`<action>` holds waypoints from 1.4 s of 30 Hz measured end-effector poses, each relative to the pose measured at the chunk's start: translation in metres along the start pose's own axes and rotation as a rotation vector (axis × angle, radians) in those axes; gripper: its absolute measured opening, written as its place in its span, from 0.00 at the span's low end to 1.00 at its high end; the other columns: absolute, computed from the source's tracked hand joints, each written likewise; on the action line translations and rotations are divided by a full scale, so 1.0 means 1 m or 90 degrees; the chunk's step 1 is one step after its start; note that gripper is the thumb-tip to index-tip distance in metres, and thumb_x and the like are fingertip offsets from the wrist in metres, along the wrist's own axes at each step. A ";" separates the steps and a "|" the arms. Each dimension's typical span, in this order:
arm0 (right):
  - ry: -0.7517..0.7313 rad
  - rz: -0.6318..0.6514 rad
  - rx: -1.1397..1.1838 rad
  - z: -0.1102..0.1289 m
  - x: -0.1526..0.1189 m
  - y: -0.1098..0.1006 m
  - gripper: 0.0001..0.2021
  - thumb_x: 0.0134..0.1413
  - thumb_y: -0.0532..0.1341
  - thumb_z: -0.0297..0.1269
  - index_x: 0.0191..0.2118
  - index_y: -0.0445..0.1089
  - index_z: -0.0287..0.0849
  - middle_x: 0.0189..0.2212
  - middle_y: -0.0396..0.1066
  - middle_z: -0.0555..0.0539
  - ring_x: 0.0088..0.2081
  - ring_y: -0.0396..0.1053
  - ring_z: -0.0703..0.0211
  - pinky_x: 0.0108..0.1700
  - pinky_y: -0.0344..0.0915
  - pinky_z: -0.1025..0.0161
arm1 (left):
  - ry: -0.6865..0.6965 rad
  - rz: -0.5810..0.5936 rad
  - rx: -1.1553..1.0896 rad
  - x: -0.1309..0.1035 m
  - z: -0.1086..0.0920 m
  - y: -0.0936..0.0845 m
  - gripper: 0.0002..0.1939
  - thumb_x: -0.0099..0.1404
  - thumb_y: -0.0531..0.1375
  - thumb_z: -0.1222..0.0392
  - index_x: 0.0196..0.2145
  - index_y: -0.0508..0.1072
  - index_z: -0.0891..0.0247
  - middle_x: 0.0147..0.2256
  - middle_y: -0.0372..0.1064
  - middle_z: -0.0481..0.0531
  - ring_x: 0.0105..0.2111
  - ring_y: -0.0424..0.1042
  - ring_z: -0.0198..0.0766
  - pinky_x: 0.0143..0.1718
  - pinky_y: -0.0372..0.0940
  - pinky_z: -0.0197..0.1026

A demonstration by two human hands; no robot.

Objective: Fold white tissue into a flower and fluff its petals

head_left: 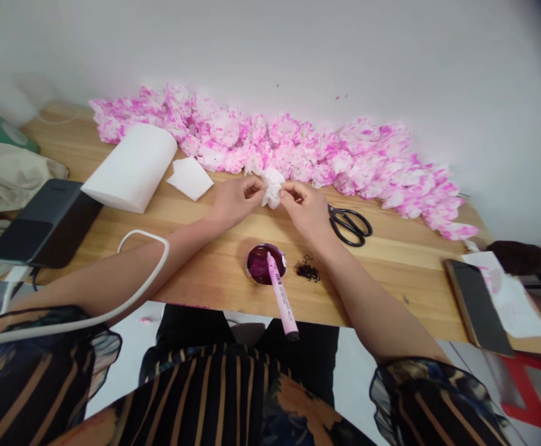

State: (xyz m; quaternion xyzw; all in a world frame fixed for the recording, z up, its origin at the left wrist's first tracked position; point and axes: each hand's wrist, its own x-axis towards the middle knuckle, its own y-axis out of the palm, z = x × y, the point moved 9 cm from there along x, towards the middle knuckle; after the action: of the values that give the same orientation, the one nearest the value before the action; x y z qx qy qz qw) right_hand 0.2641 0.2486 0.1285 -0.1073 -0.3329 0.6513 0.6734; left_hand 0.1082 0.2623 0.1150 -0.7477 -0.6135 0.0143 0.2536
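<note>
A white tissue paper flower (272, 186) is held up between my two hands over the middle of the table. My left hand (237, 199) pinches its left side, fingertips closed on the thin paper. From the right, my right hand (305, 207) pinches the opposite edge between thumb and fingers. Just behind lies a long row of pink-tipped white paper flowers (279, 139). Below my hands, a pink marker (282, 297) rests with its tip in a small dish of dark purple liquid (257, 263). Black-handled scissors (351, 226) lie beside my right wrist.
To the left are a white paper roll (135, 164), cut white paper pieces (191, 178) and a dark power bank (47, 220) with a white cable (158, 272). Small black ties (308, 270) lie by the dish. A phone (477, 303) and stained paper (514, 300) lie at the right edge.
</note>
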 end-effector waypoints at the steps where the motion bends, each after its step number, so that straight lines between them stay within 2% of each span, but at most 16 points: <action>1: 0.016 0.002 0.052 -0.005 0.001 0.001 0.07 0.57 0.60 0.38 0.34 0.76 0.44 0.31 0.77 0.50 0.31 0.69 0.60 0.38 0.63 0.60 | -0.008 -0.004 -0.013 0.001 0.002 -0.001 0.06 0.63 0.58 0.62 0.30 0.74 0.64 0.31 0.77 0.50 0.31 0.70 0.34 0.35 0.62 0.37; 3: 0.027 0.005 0.126 -0.010 0.003 0.002 0.07 0.57 0.61 0.39 0.33 0.75 0.43 0.29 0.76 0.51 0.31 0.68 0.62 0.37 0.63 0.62 | -0.024 -0.011 -0.031 0.002 0.004 -0.001 0.05 0.63 0.59 0.62 0.30 0.73 0.64 0.31 0.77 0.50 0.31 0.71 0.33 0.35 0.62 0.37; 6: 0.016 0.013 0.143 -0.004 0.001 0.003 0.07 0.56 0.62 0.38 0.33 0.76 0.43 0.30 0.77 0.51 0.31 0.68 0.63 0.38 0.63 0.63 | -0.035 -0.012 -0.056 0.002 0.004 -0.001 0.07 0.63 0.62 0.57 0.32 0.73 0.64 0.31 0.76 0.50 0.30 0.71 0.33 0.34 0.63 0.37; 9: 0.013 0.030 0.092 0.006 -0.003 0.006 0.08 0.57 0.61 0.37 0.35 0.78 0.43 0.32 0.79 0.50 0.32 0.69 0.62 0.37 0.62 0.63 | -0.038 -0.015 -0.047 0.001 0.003 -0.002 0.09 0.64 0.63 0.55 0.33 0.72 0.64 0.30 0.74 0.49 0.29 0.70 0.33 0.32 0.61 0.37; 15: 0.029 0.035 -0.037 0.004 -0.004 0.005 0.07 0.57 0.60 0.35 0.35 0.77 0.43 0.30 0.77 0.50 0.29 0.68 0.61 0.34 0.59 0.62 | -0.025 -0.037 -0.056 0.004 0.010 -0.003 0.05 0.64 0.59 0.61 0.30 0.70 0.63 0.30 0.73 0.47 0.31 0.69 0.33 0.35 0.61 0.37; 17: -0.014 0.013 -0.119 0.010 -0.005 0.000 0.06 0.57 0.60 0.34 0.35 0.76 0.44 0.31 0.77 0.49 0.31 0.69 0.59 0.36 0.60 0.61 | -0.023 -0.038 -0.041 0.004 0.010 -0.004 0.05 0.63 0.59 0.60 0.30 0.70 0.63 0.29 0.72 0.47 0.31 0.69 0.33 0.35 0.61 0.36; 20: -0.132 -0.034 -0.235 0.031 -0.009 -0.004 0.06 0.57 0.62 0.36 0.39 0.76 0.45 0.36 0.78 0.46 0.38 0.71 0.54 0.41 0.62 0.58 | -0.015 -0.024 0.008 0.001 0.003 -0.003 0.06 0.63 0.58 0.61 0.29 0.71 0.64 0.28 0.72 0.47 0.30 0.68 0.33 0.34 0.60 0.37; 24: -0.206 -0.046 -0.285 0.046 -0.012 0.001 0.07 0.60 0.61 0.39 0.39 0.76 0.45 0.36 0.78 0.44 0.40 0.71 0.51 0.44 0.63 0.56 | 0.007 -0.009 0.034 -0.004 -0.004 -0.001 0.05 0.63 0.58 0.62 0.29 0.72 0.64 0.28 0.73 0.47 0.30 0.68 0.33 0.34 0.60 0.37; 26: -0.186 -0.042 -0.255 0.041 -0.009 0.002 0.07 0.61 0.60 0.36 0.36 0.75 0.45 0.34 0.77 0.46 0.39 0.71 0.53 0.43 0.62 0.57 | 0.010 -0.002 0.023 -0.004 -0.003 0.001 0.06 0.64 0.59 0.61 0.29 0.72 0.64 0.28 0.73 0.48 0.30 0.69 0.33 0.34 0.61 0.37; 32: -0.012 0.006 -0.007 0.008 0.000 0.000 0.07 0.60 0.60 0.37 0.36 0.76 0.44 0.32 0.78 0.50 0.32 0.69 0.60 0.38 0.62 0.61 | -0.012 -0.018 -0.047 0.001 0.006 0.002 0.04 0.63 0.60 0.62 0.30 0.71 0.64 0.30 0.75 0.49 0.31 0.72 0.33 0.35 0.64 0.36; 37: -0.034 0.021 -0.018 0.013 -0.003 0.004 0.07 0.59 0.60 0.36 0.34 0.76 0.44 0.31 0.78 0.50 0.32 0.70 0.60 0.36 0.60 0.62 | -0.022 -0.017 -0.041 0.001 0.005 0.001 0.06 0.64 0.61 0.58 0.33 0.70 0.64 0.30 0.74 0.49 0.30 0.72 0.33 0.34 0.64 0.36; 42: -0.036 0.012 -0.069 0.013 -0.004 0.004 0.06 0.58 0.60 0.34 0.33 0.75 0.45 0.31 0.77 0.50 0.32 0.70 0.59 0.35 0.60 0.61 | -0.012 -0.035 -0.031 0.002 0.006 -0.003 0.05 0.65 0.58 0.62 0.31 0.71 0.63 0.29 0.74 0.48 0.30 0.71 0.32 0.34 0.63 0.35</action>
State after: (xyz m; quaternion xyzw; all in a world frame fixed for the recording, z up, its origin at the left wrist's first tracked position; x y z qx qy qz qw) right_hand 0.2539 0.2418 0.1349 -0.1281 -0.3856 0.6412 0.6510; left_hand 0.1044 0.2663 0.1116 -0.7364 -0.6363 -0.0003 0.2298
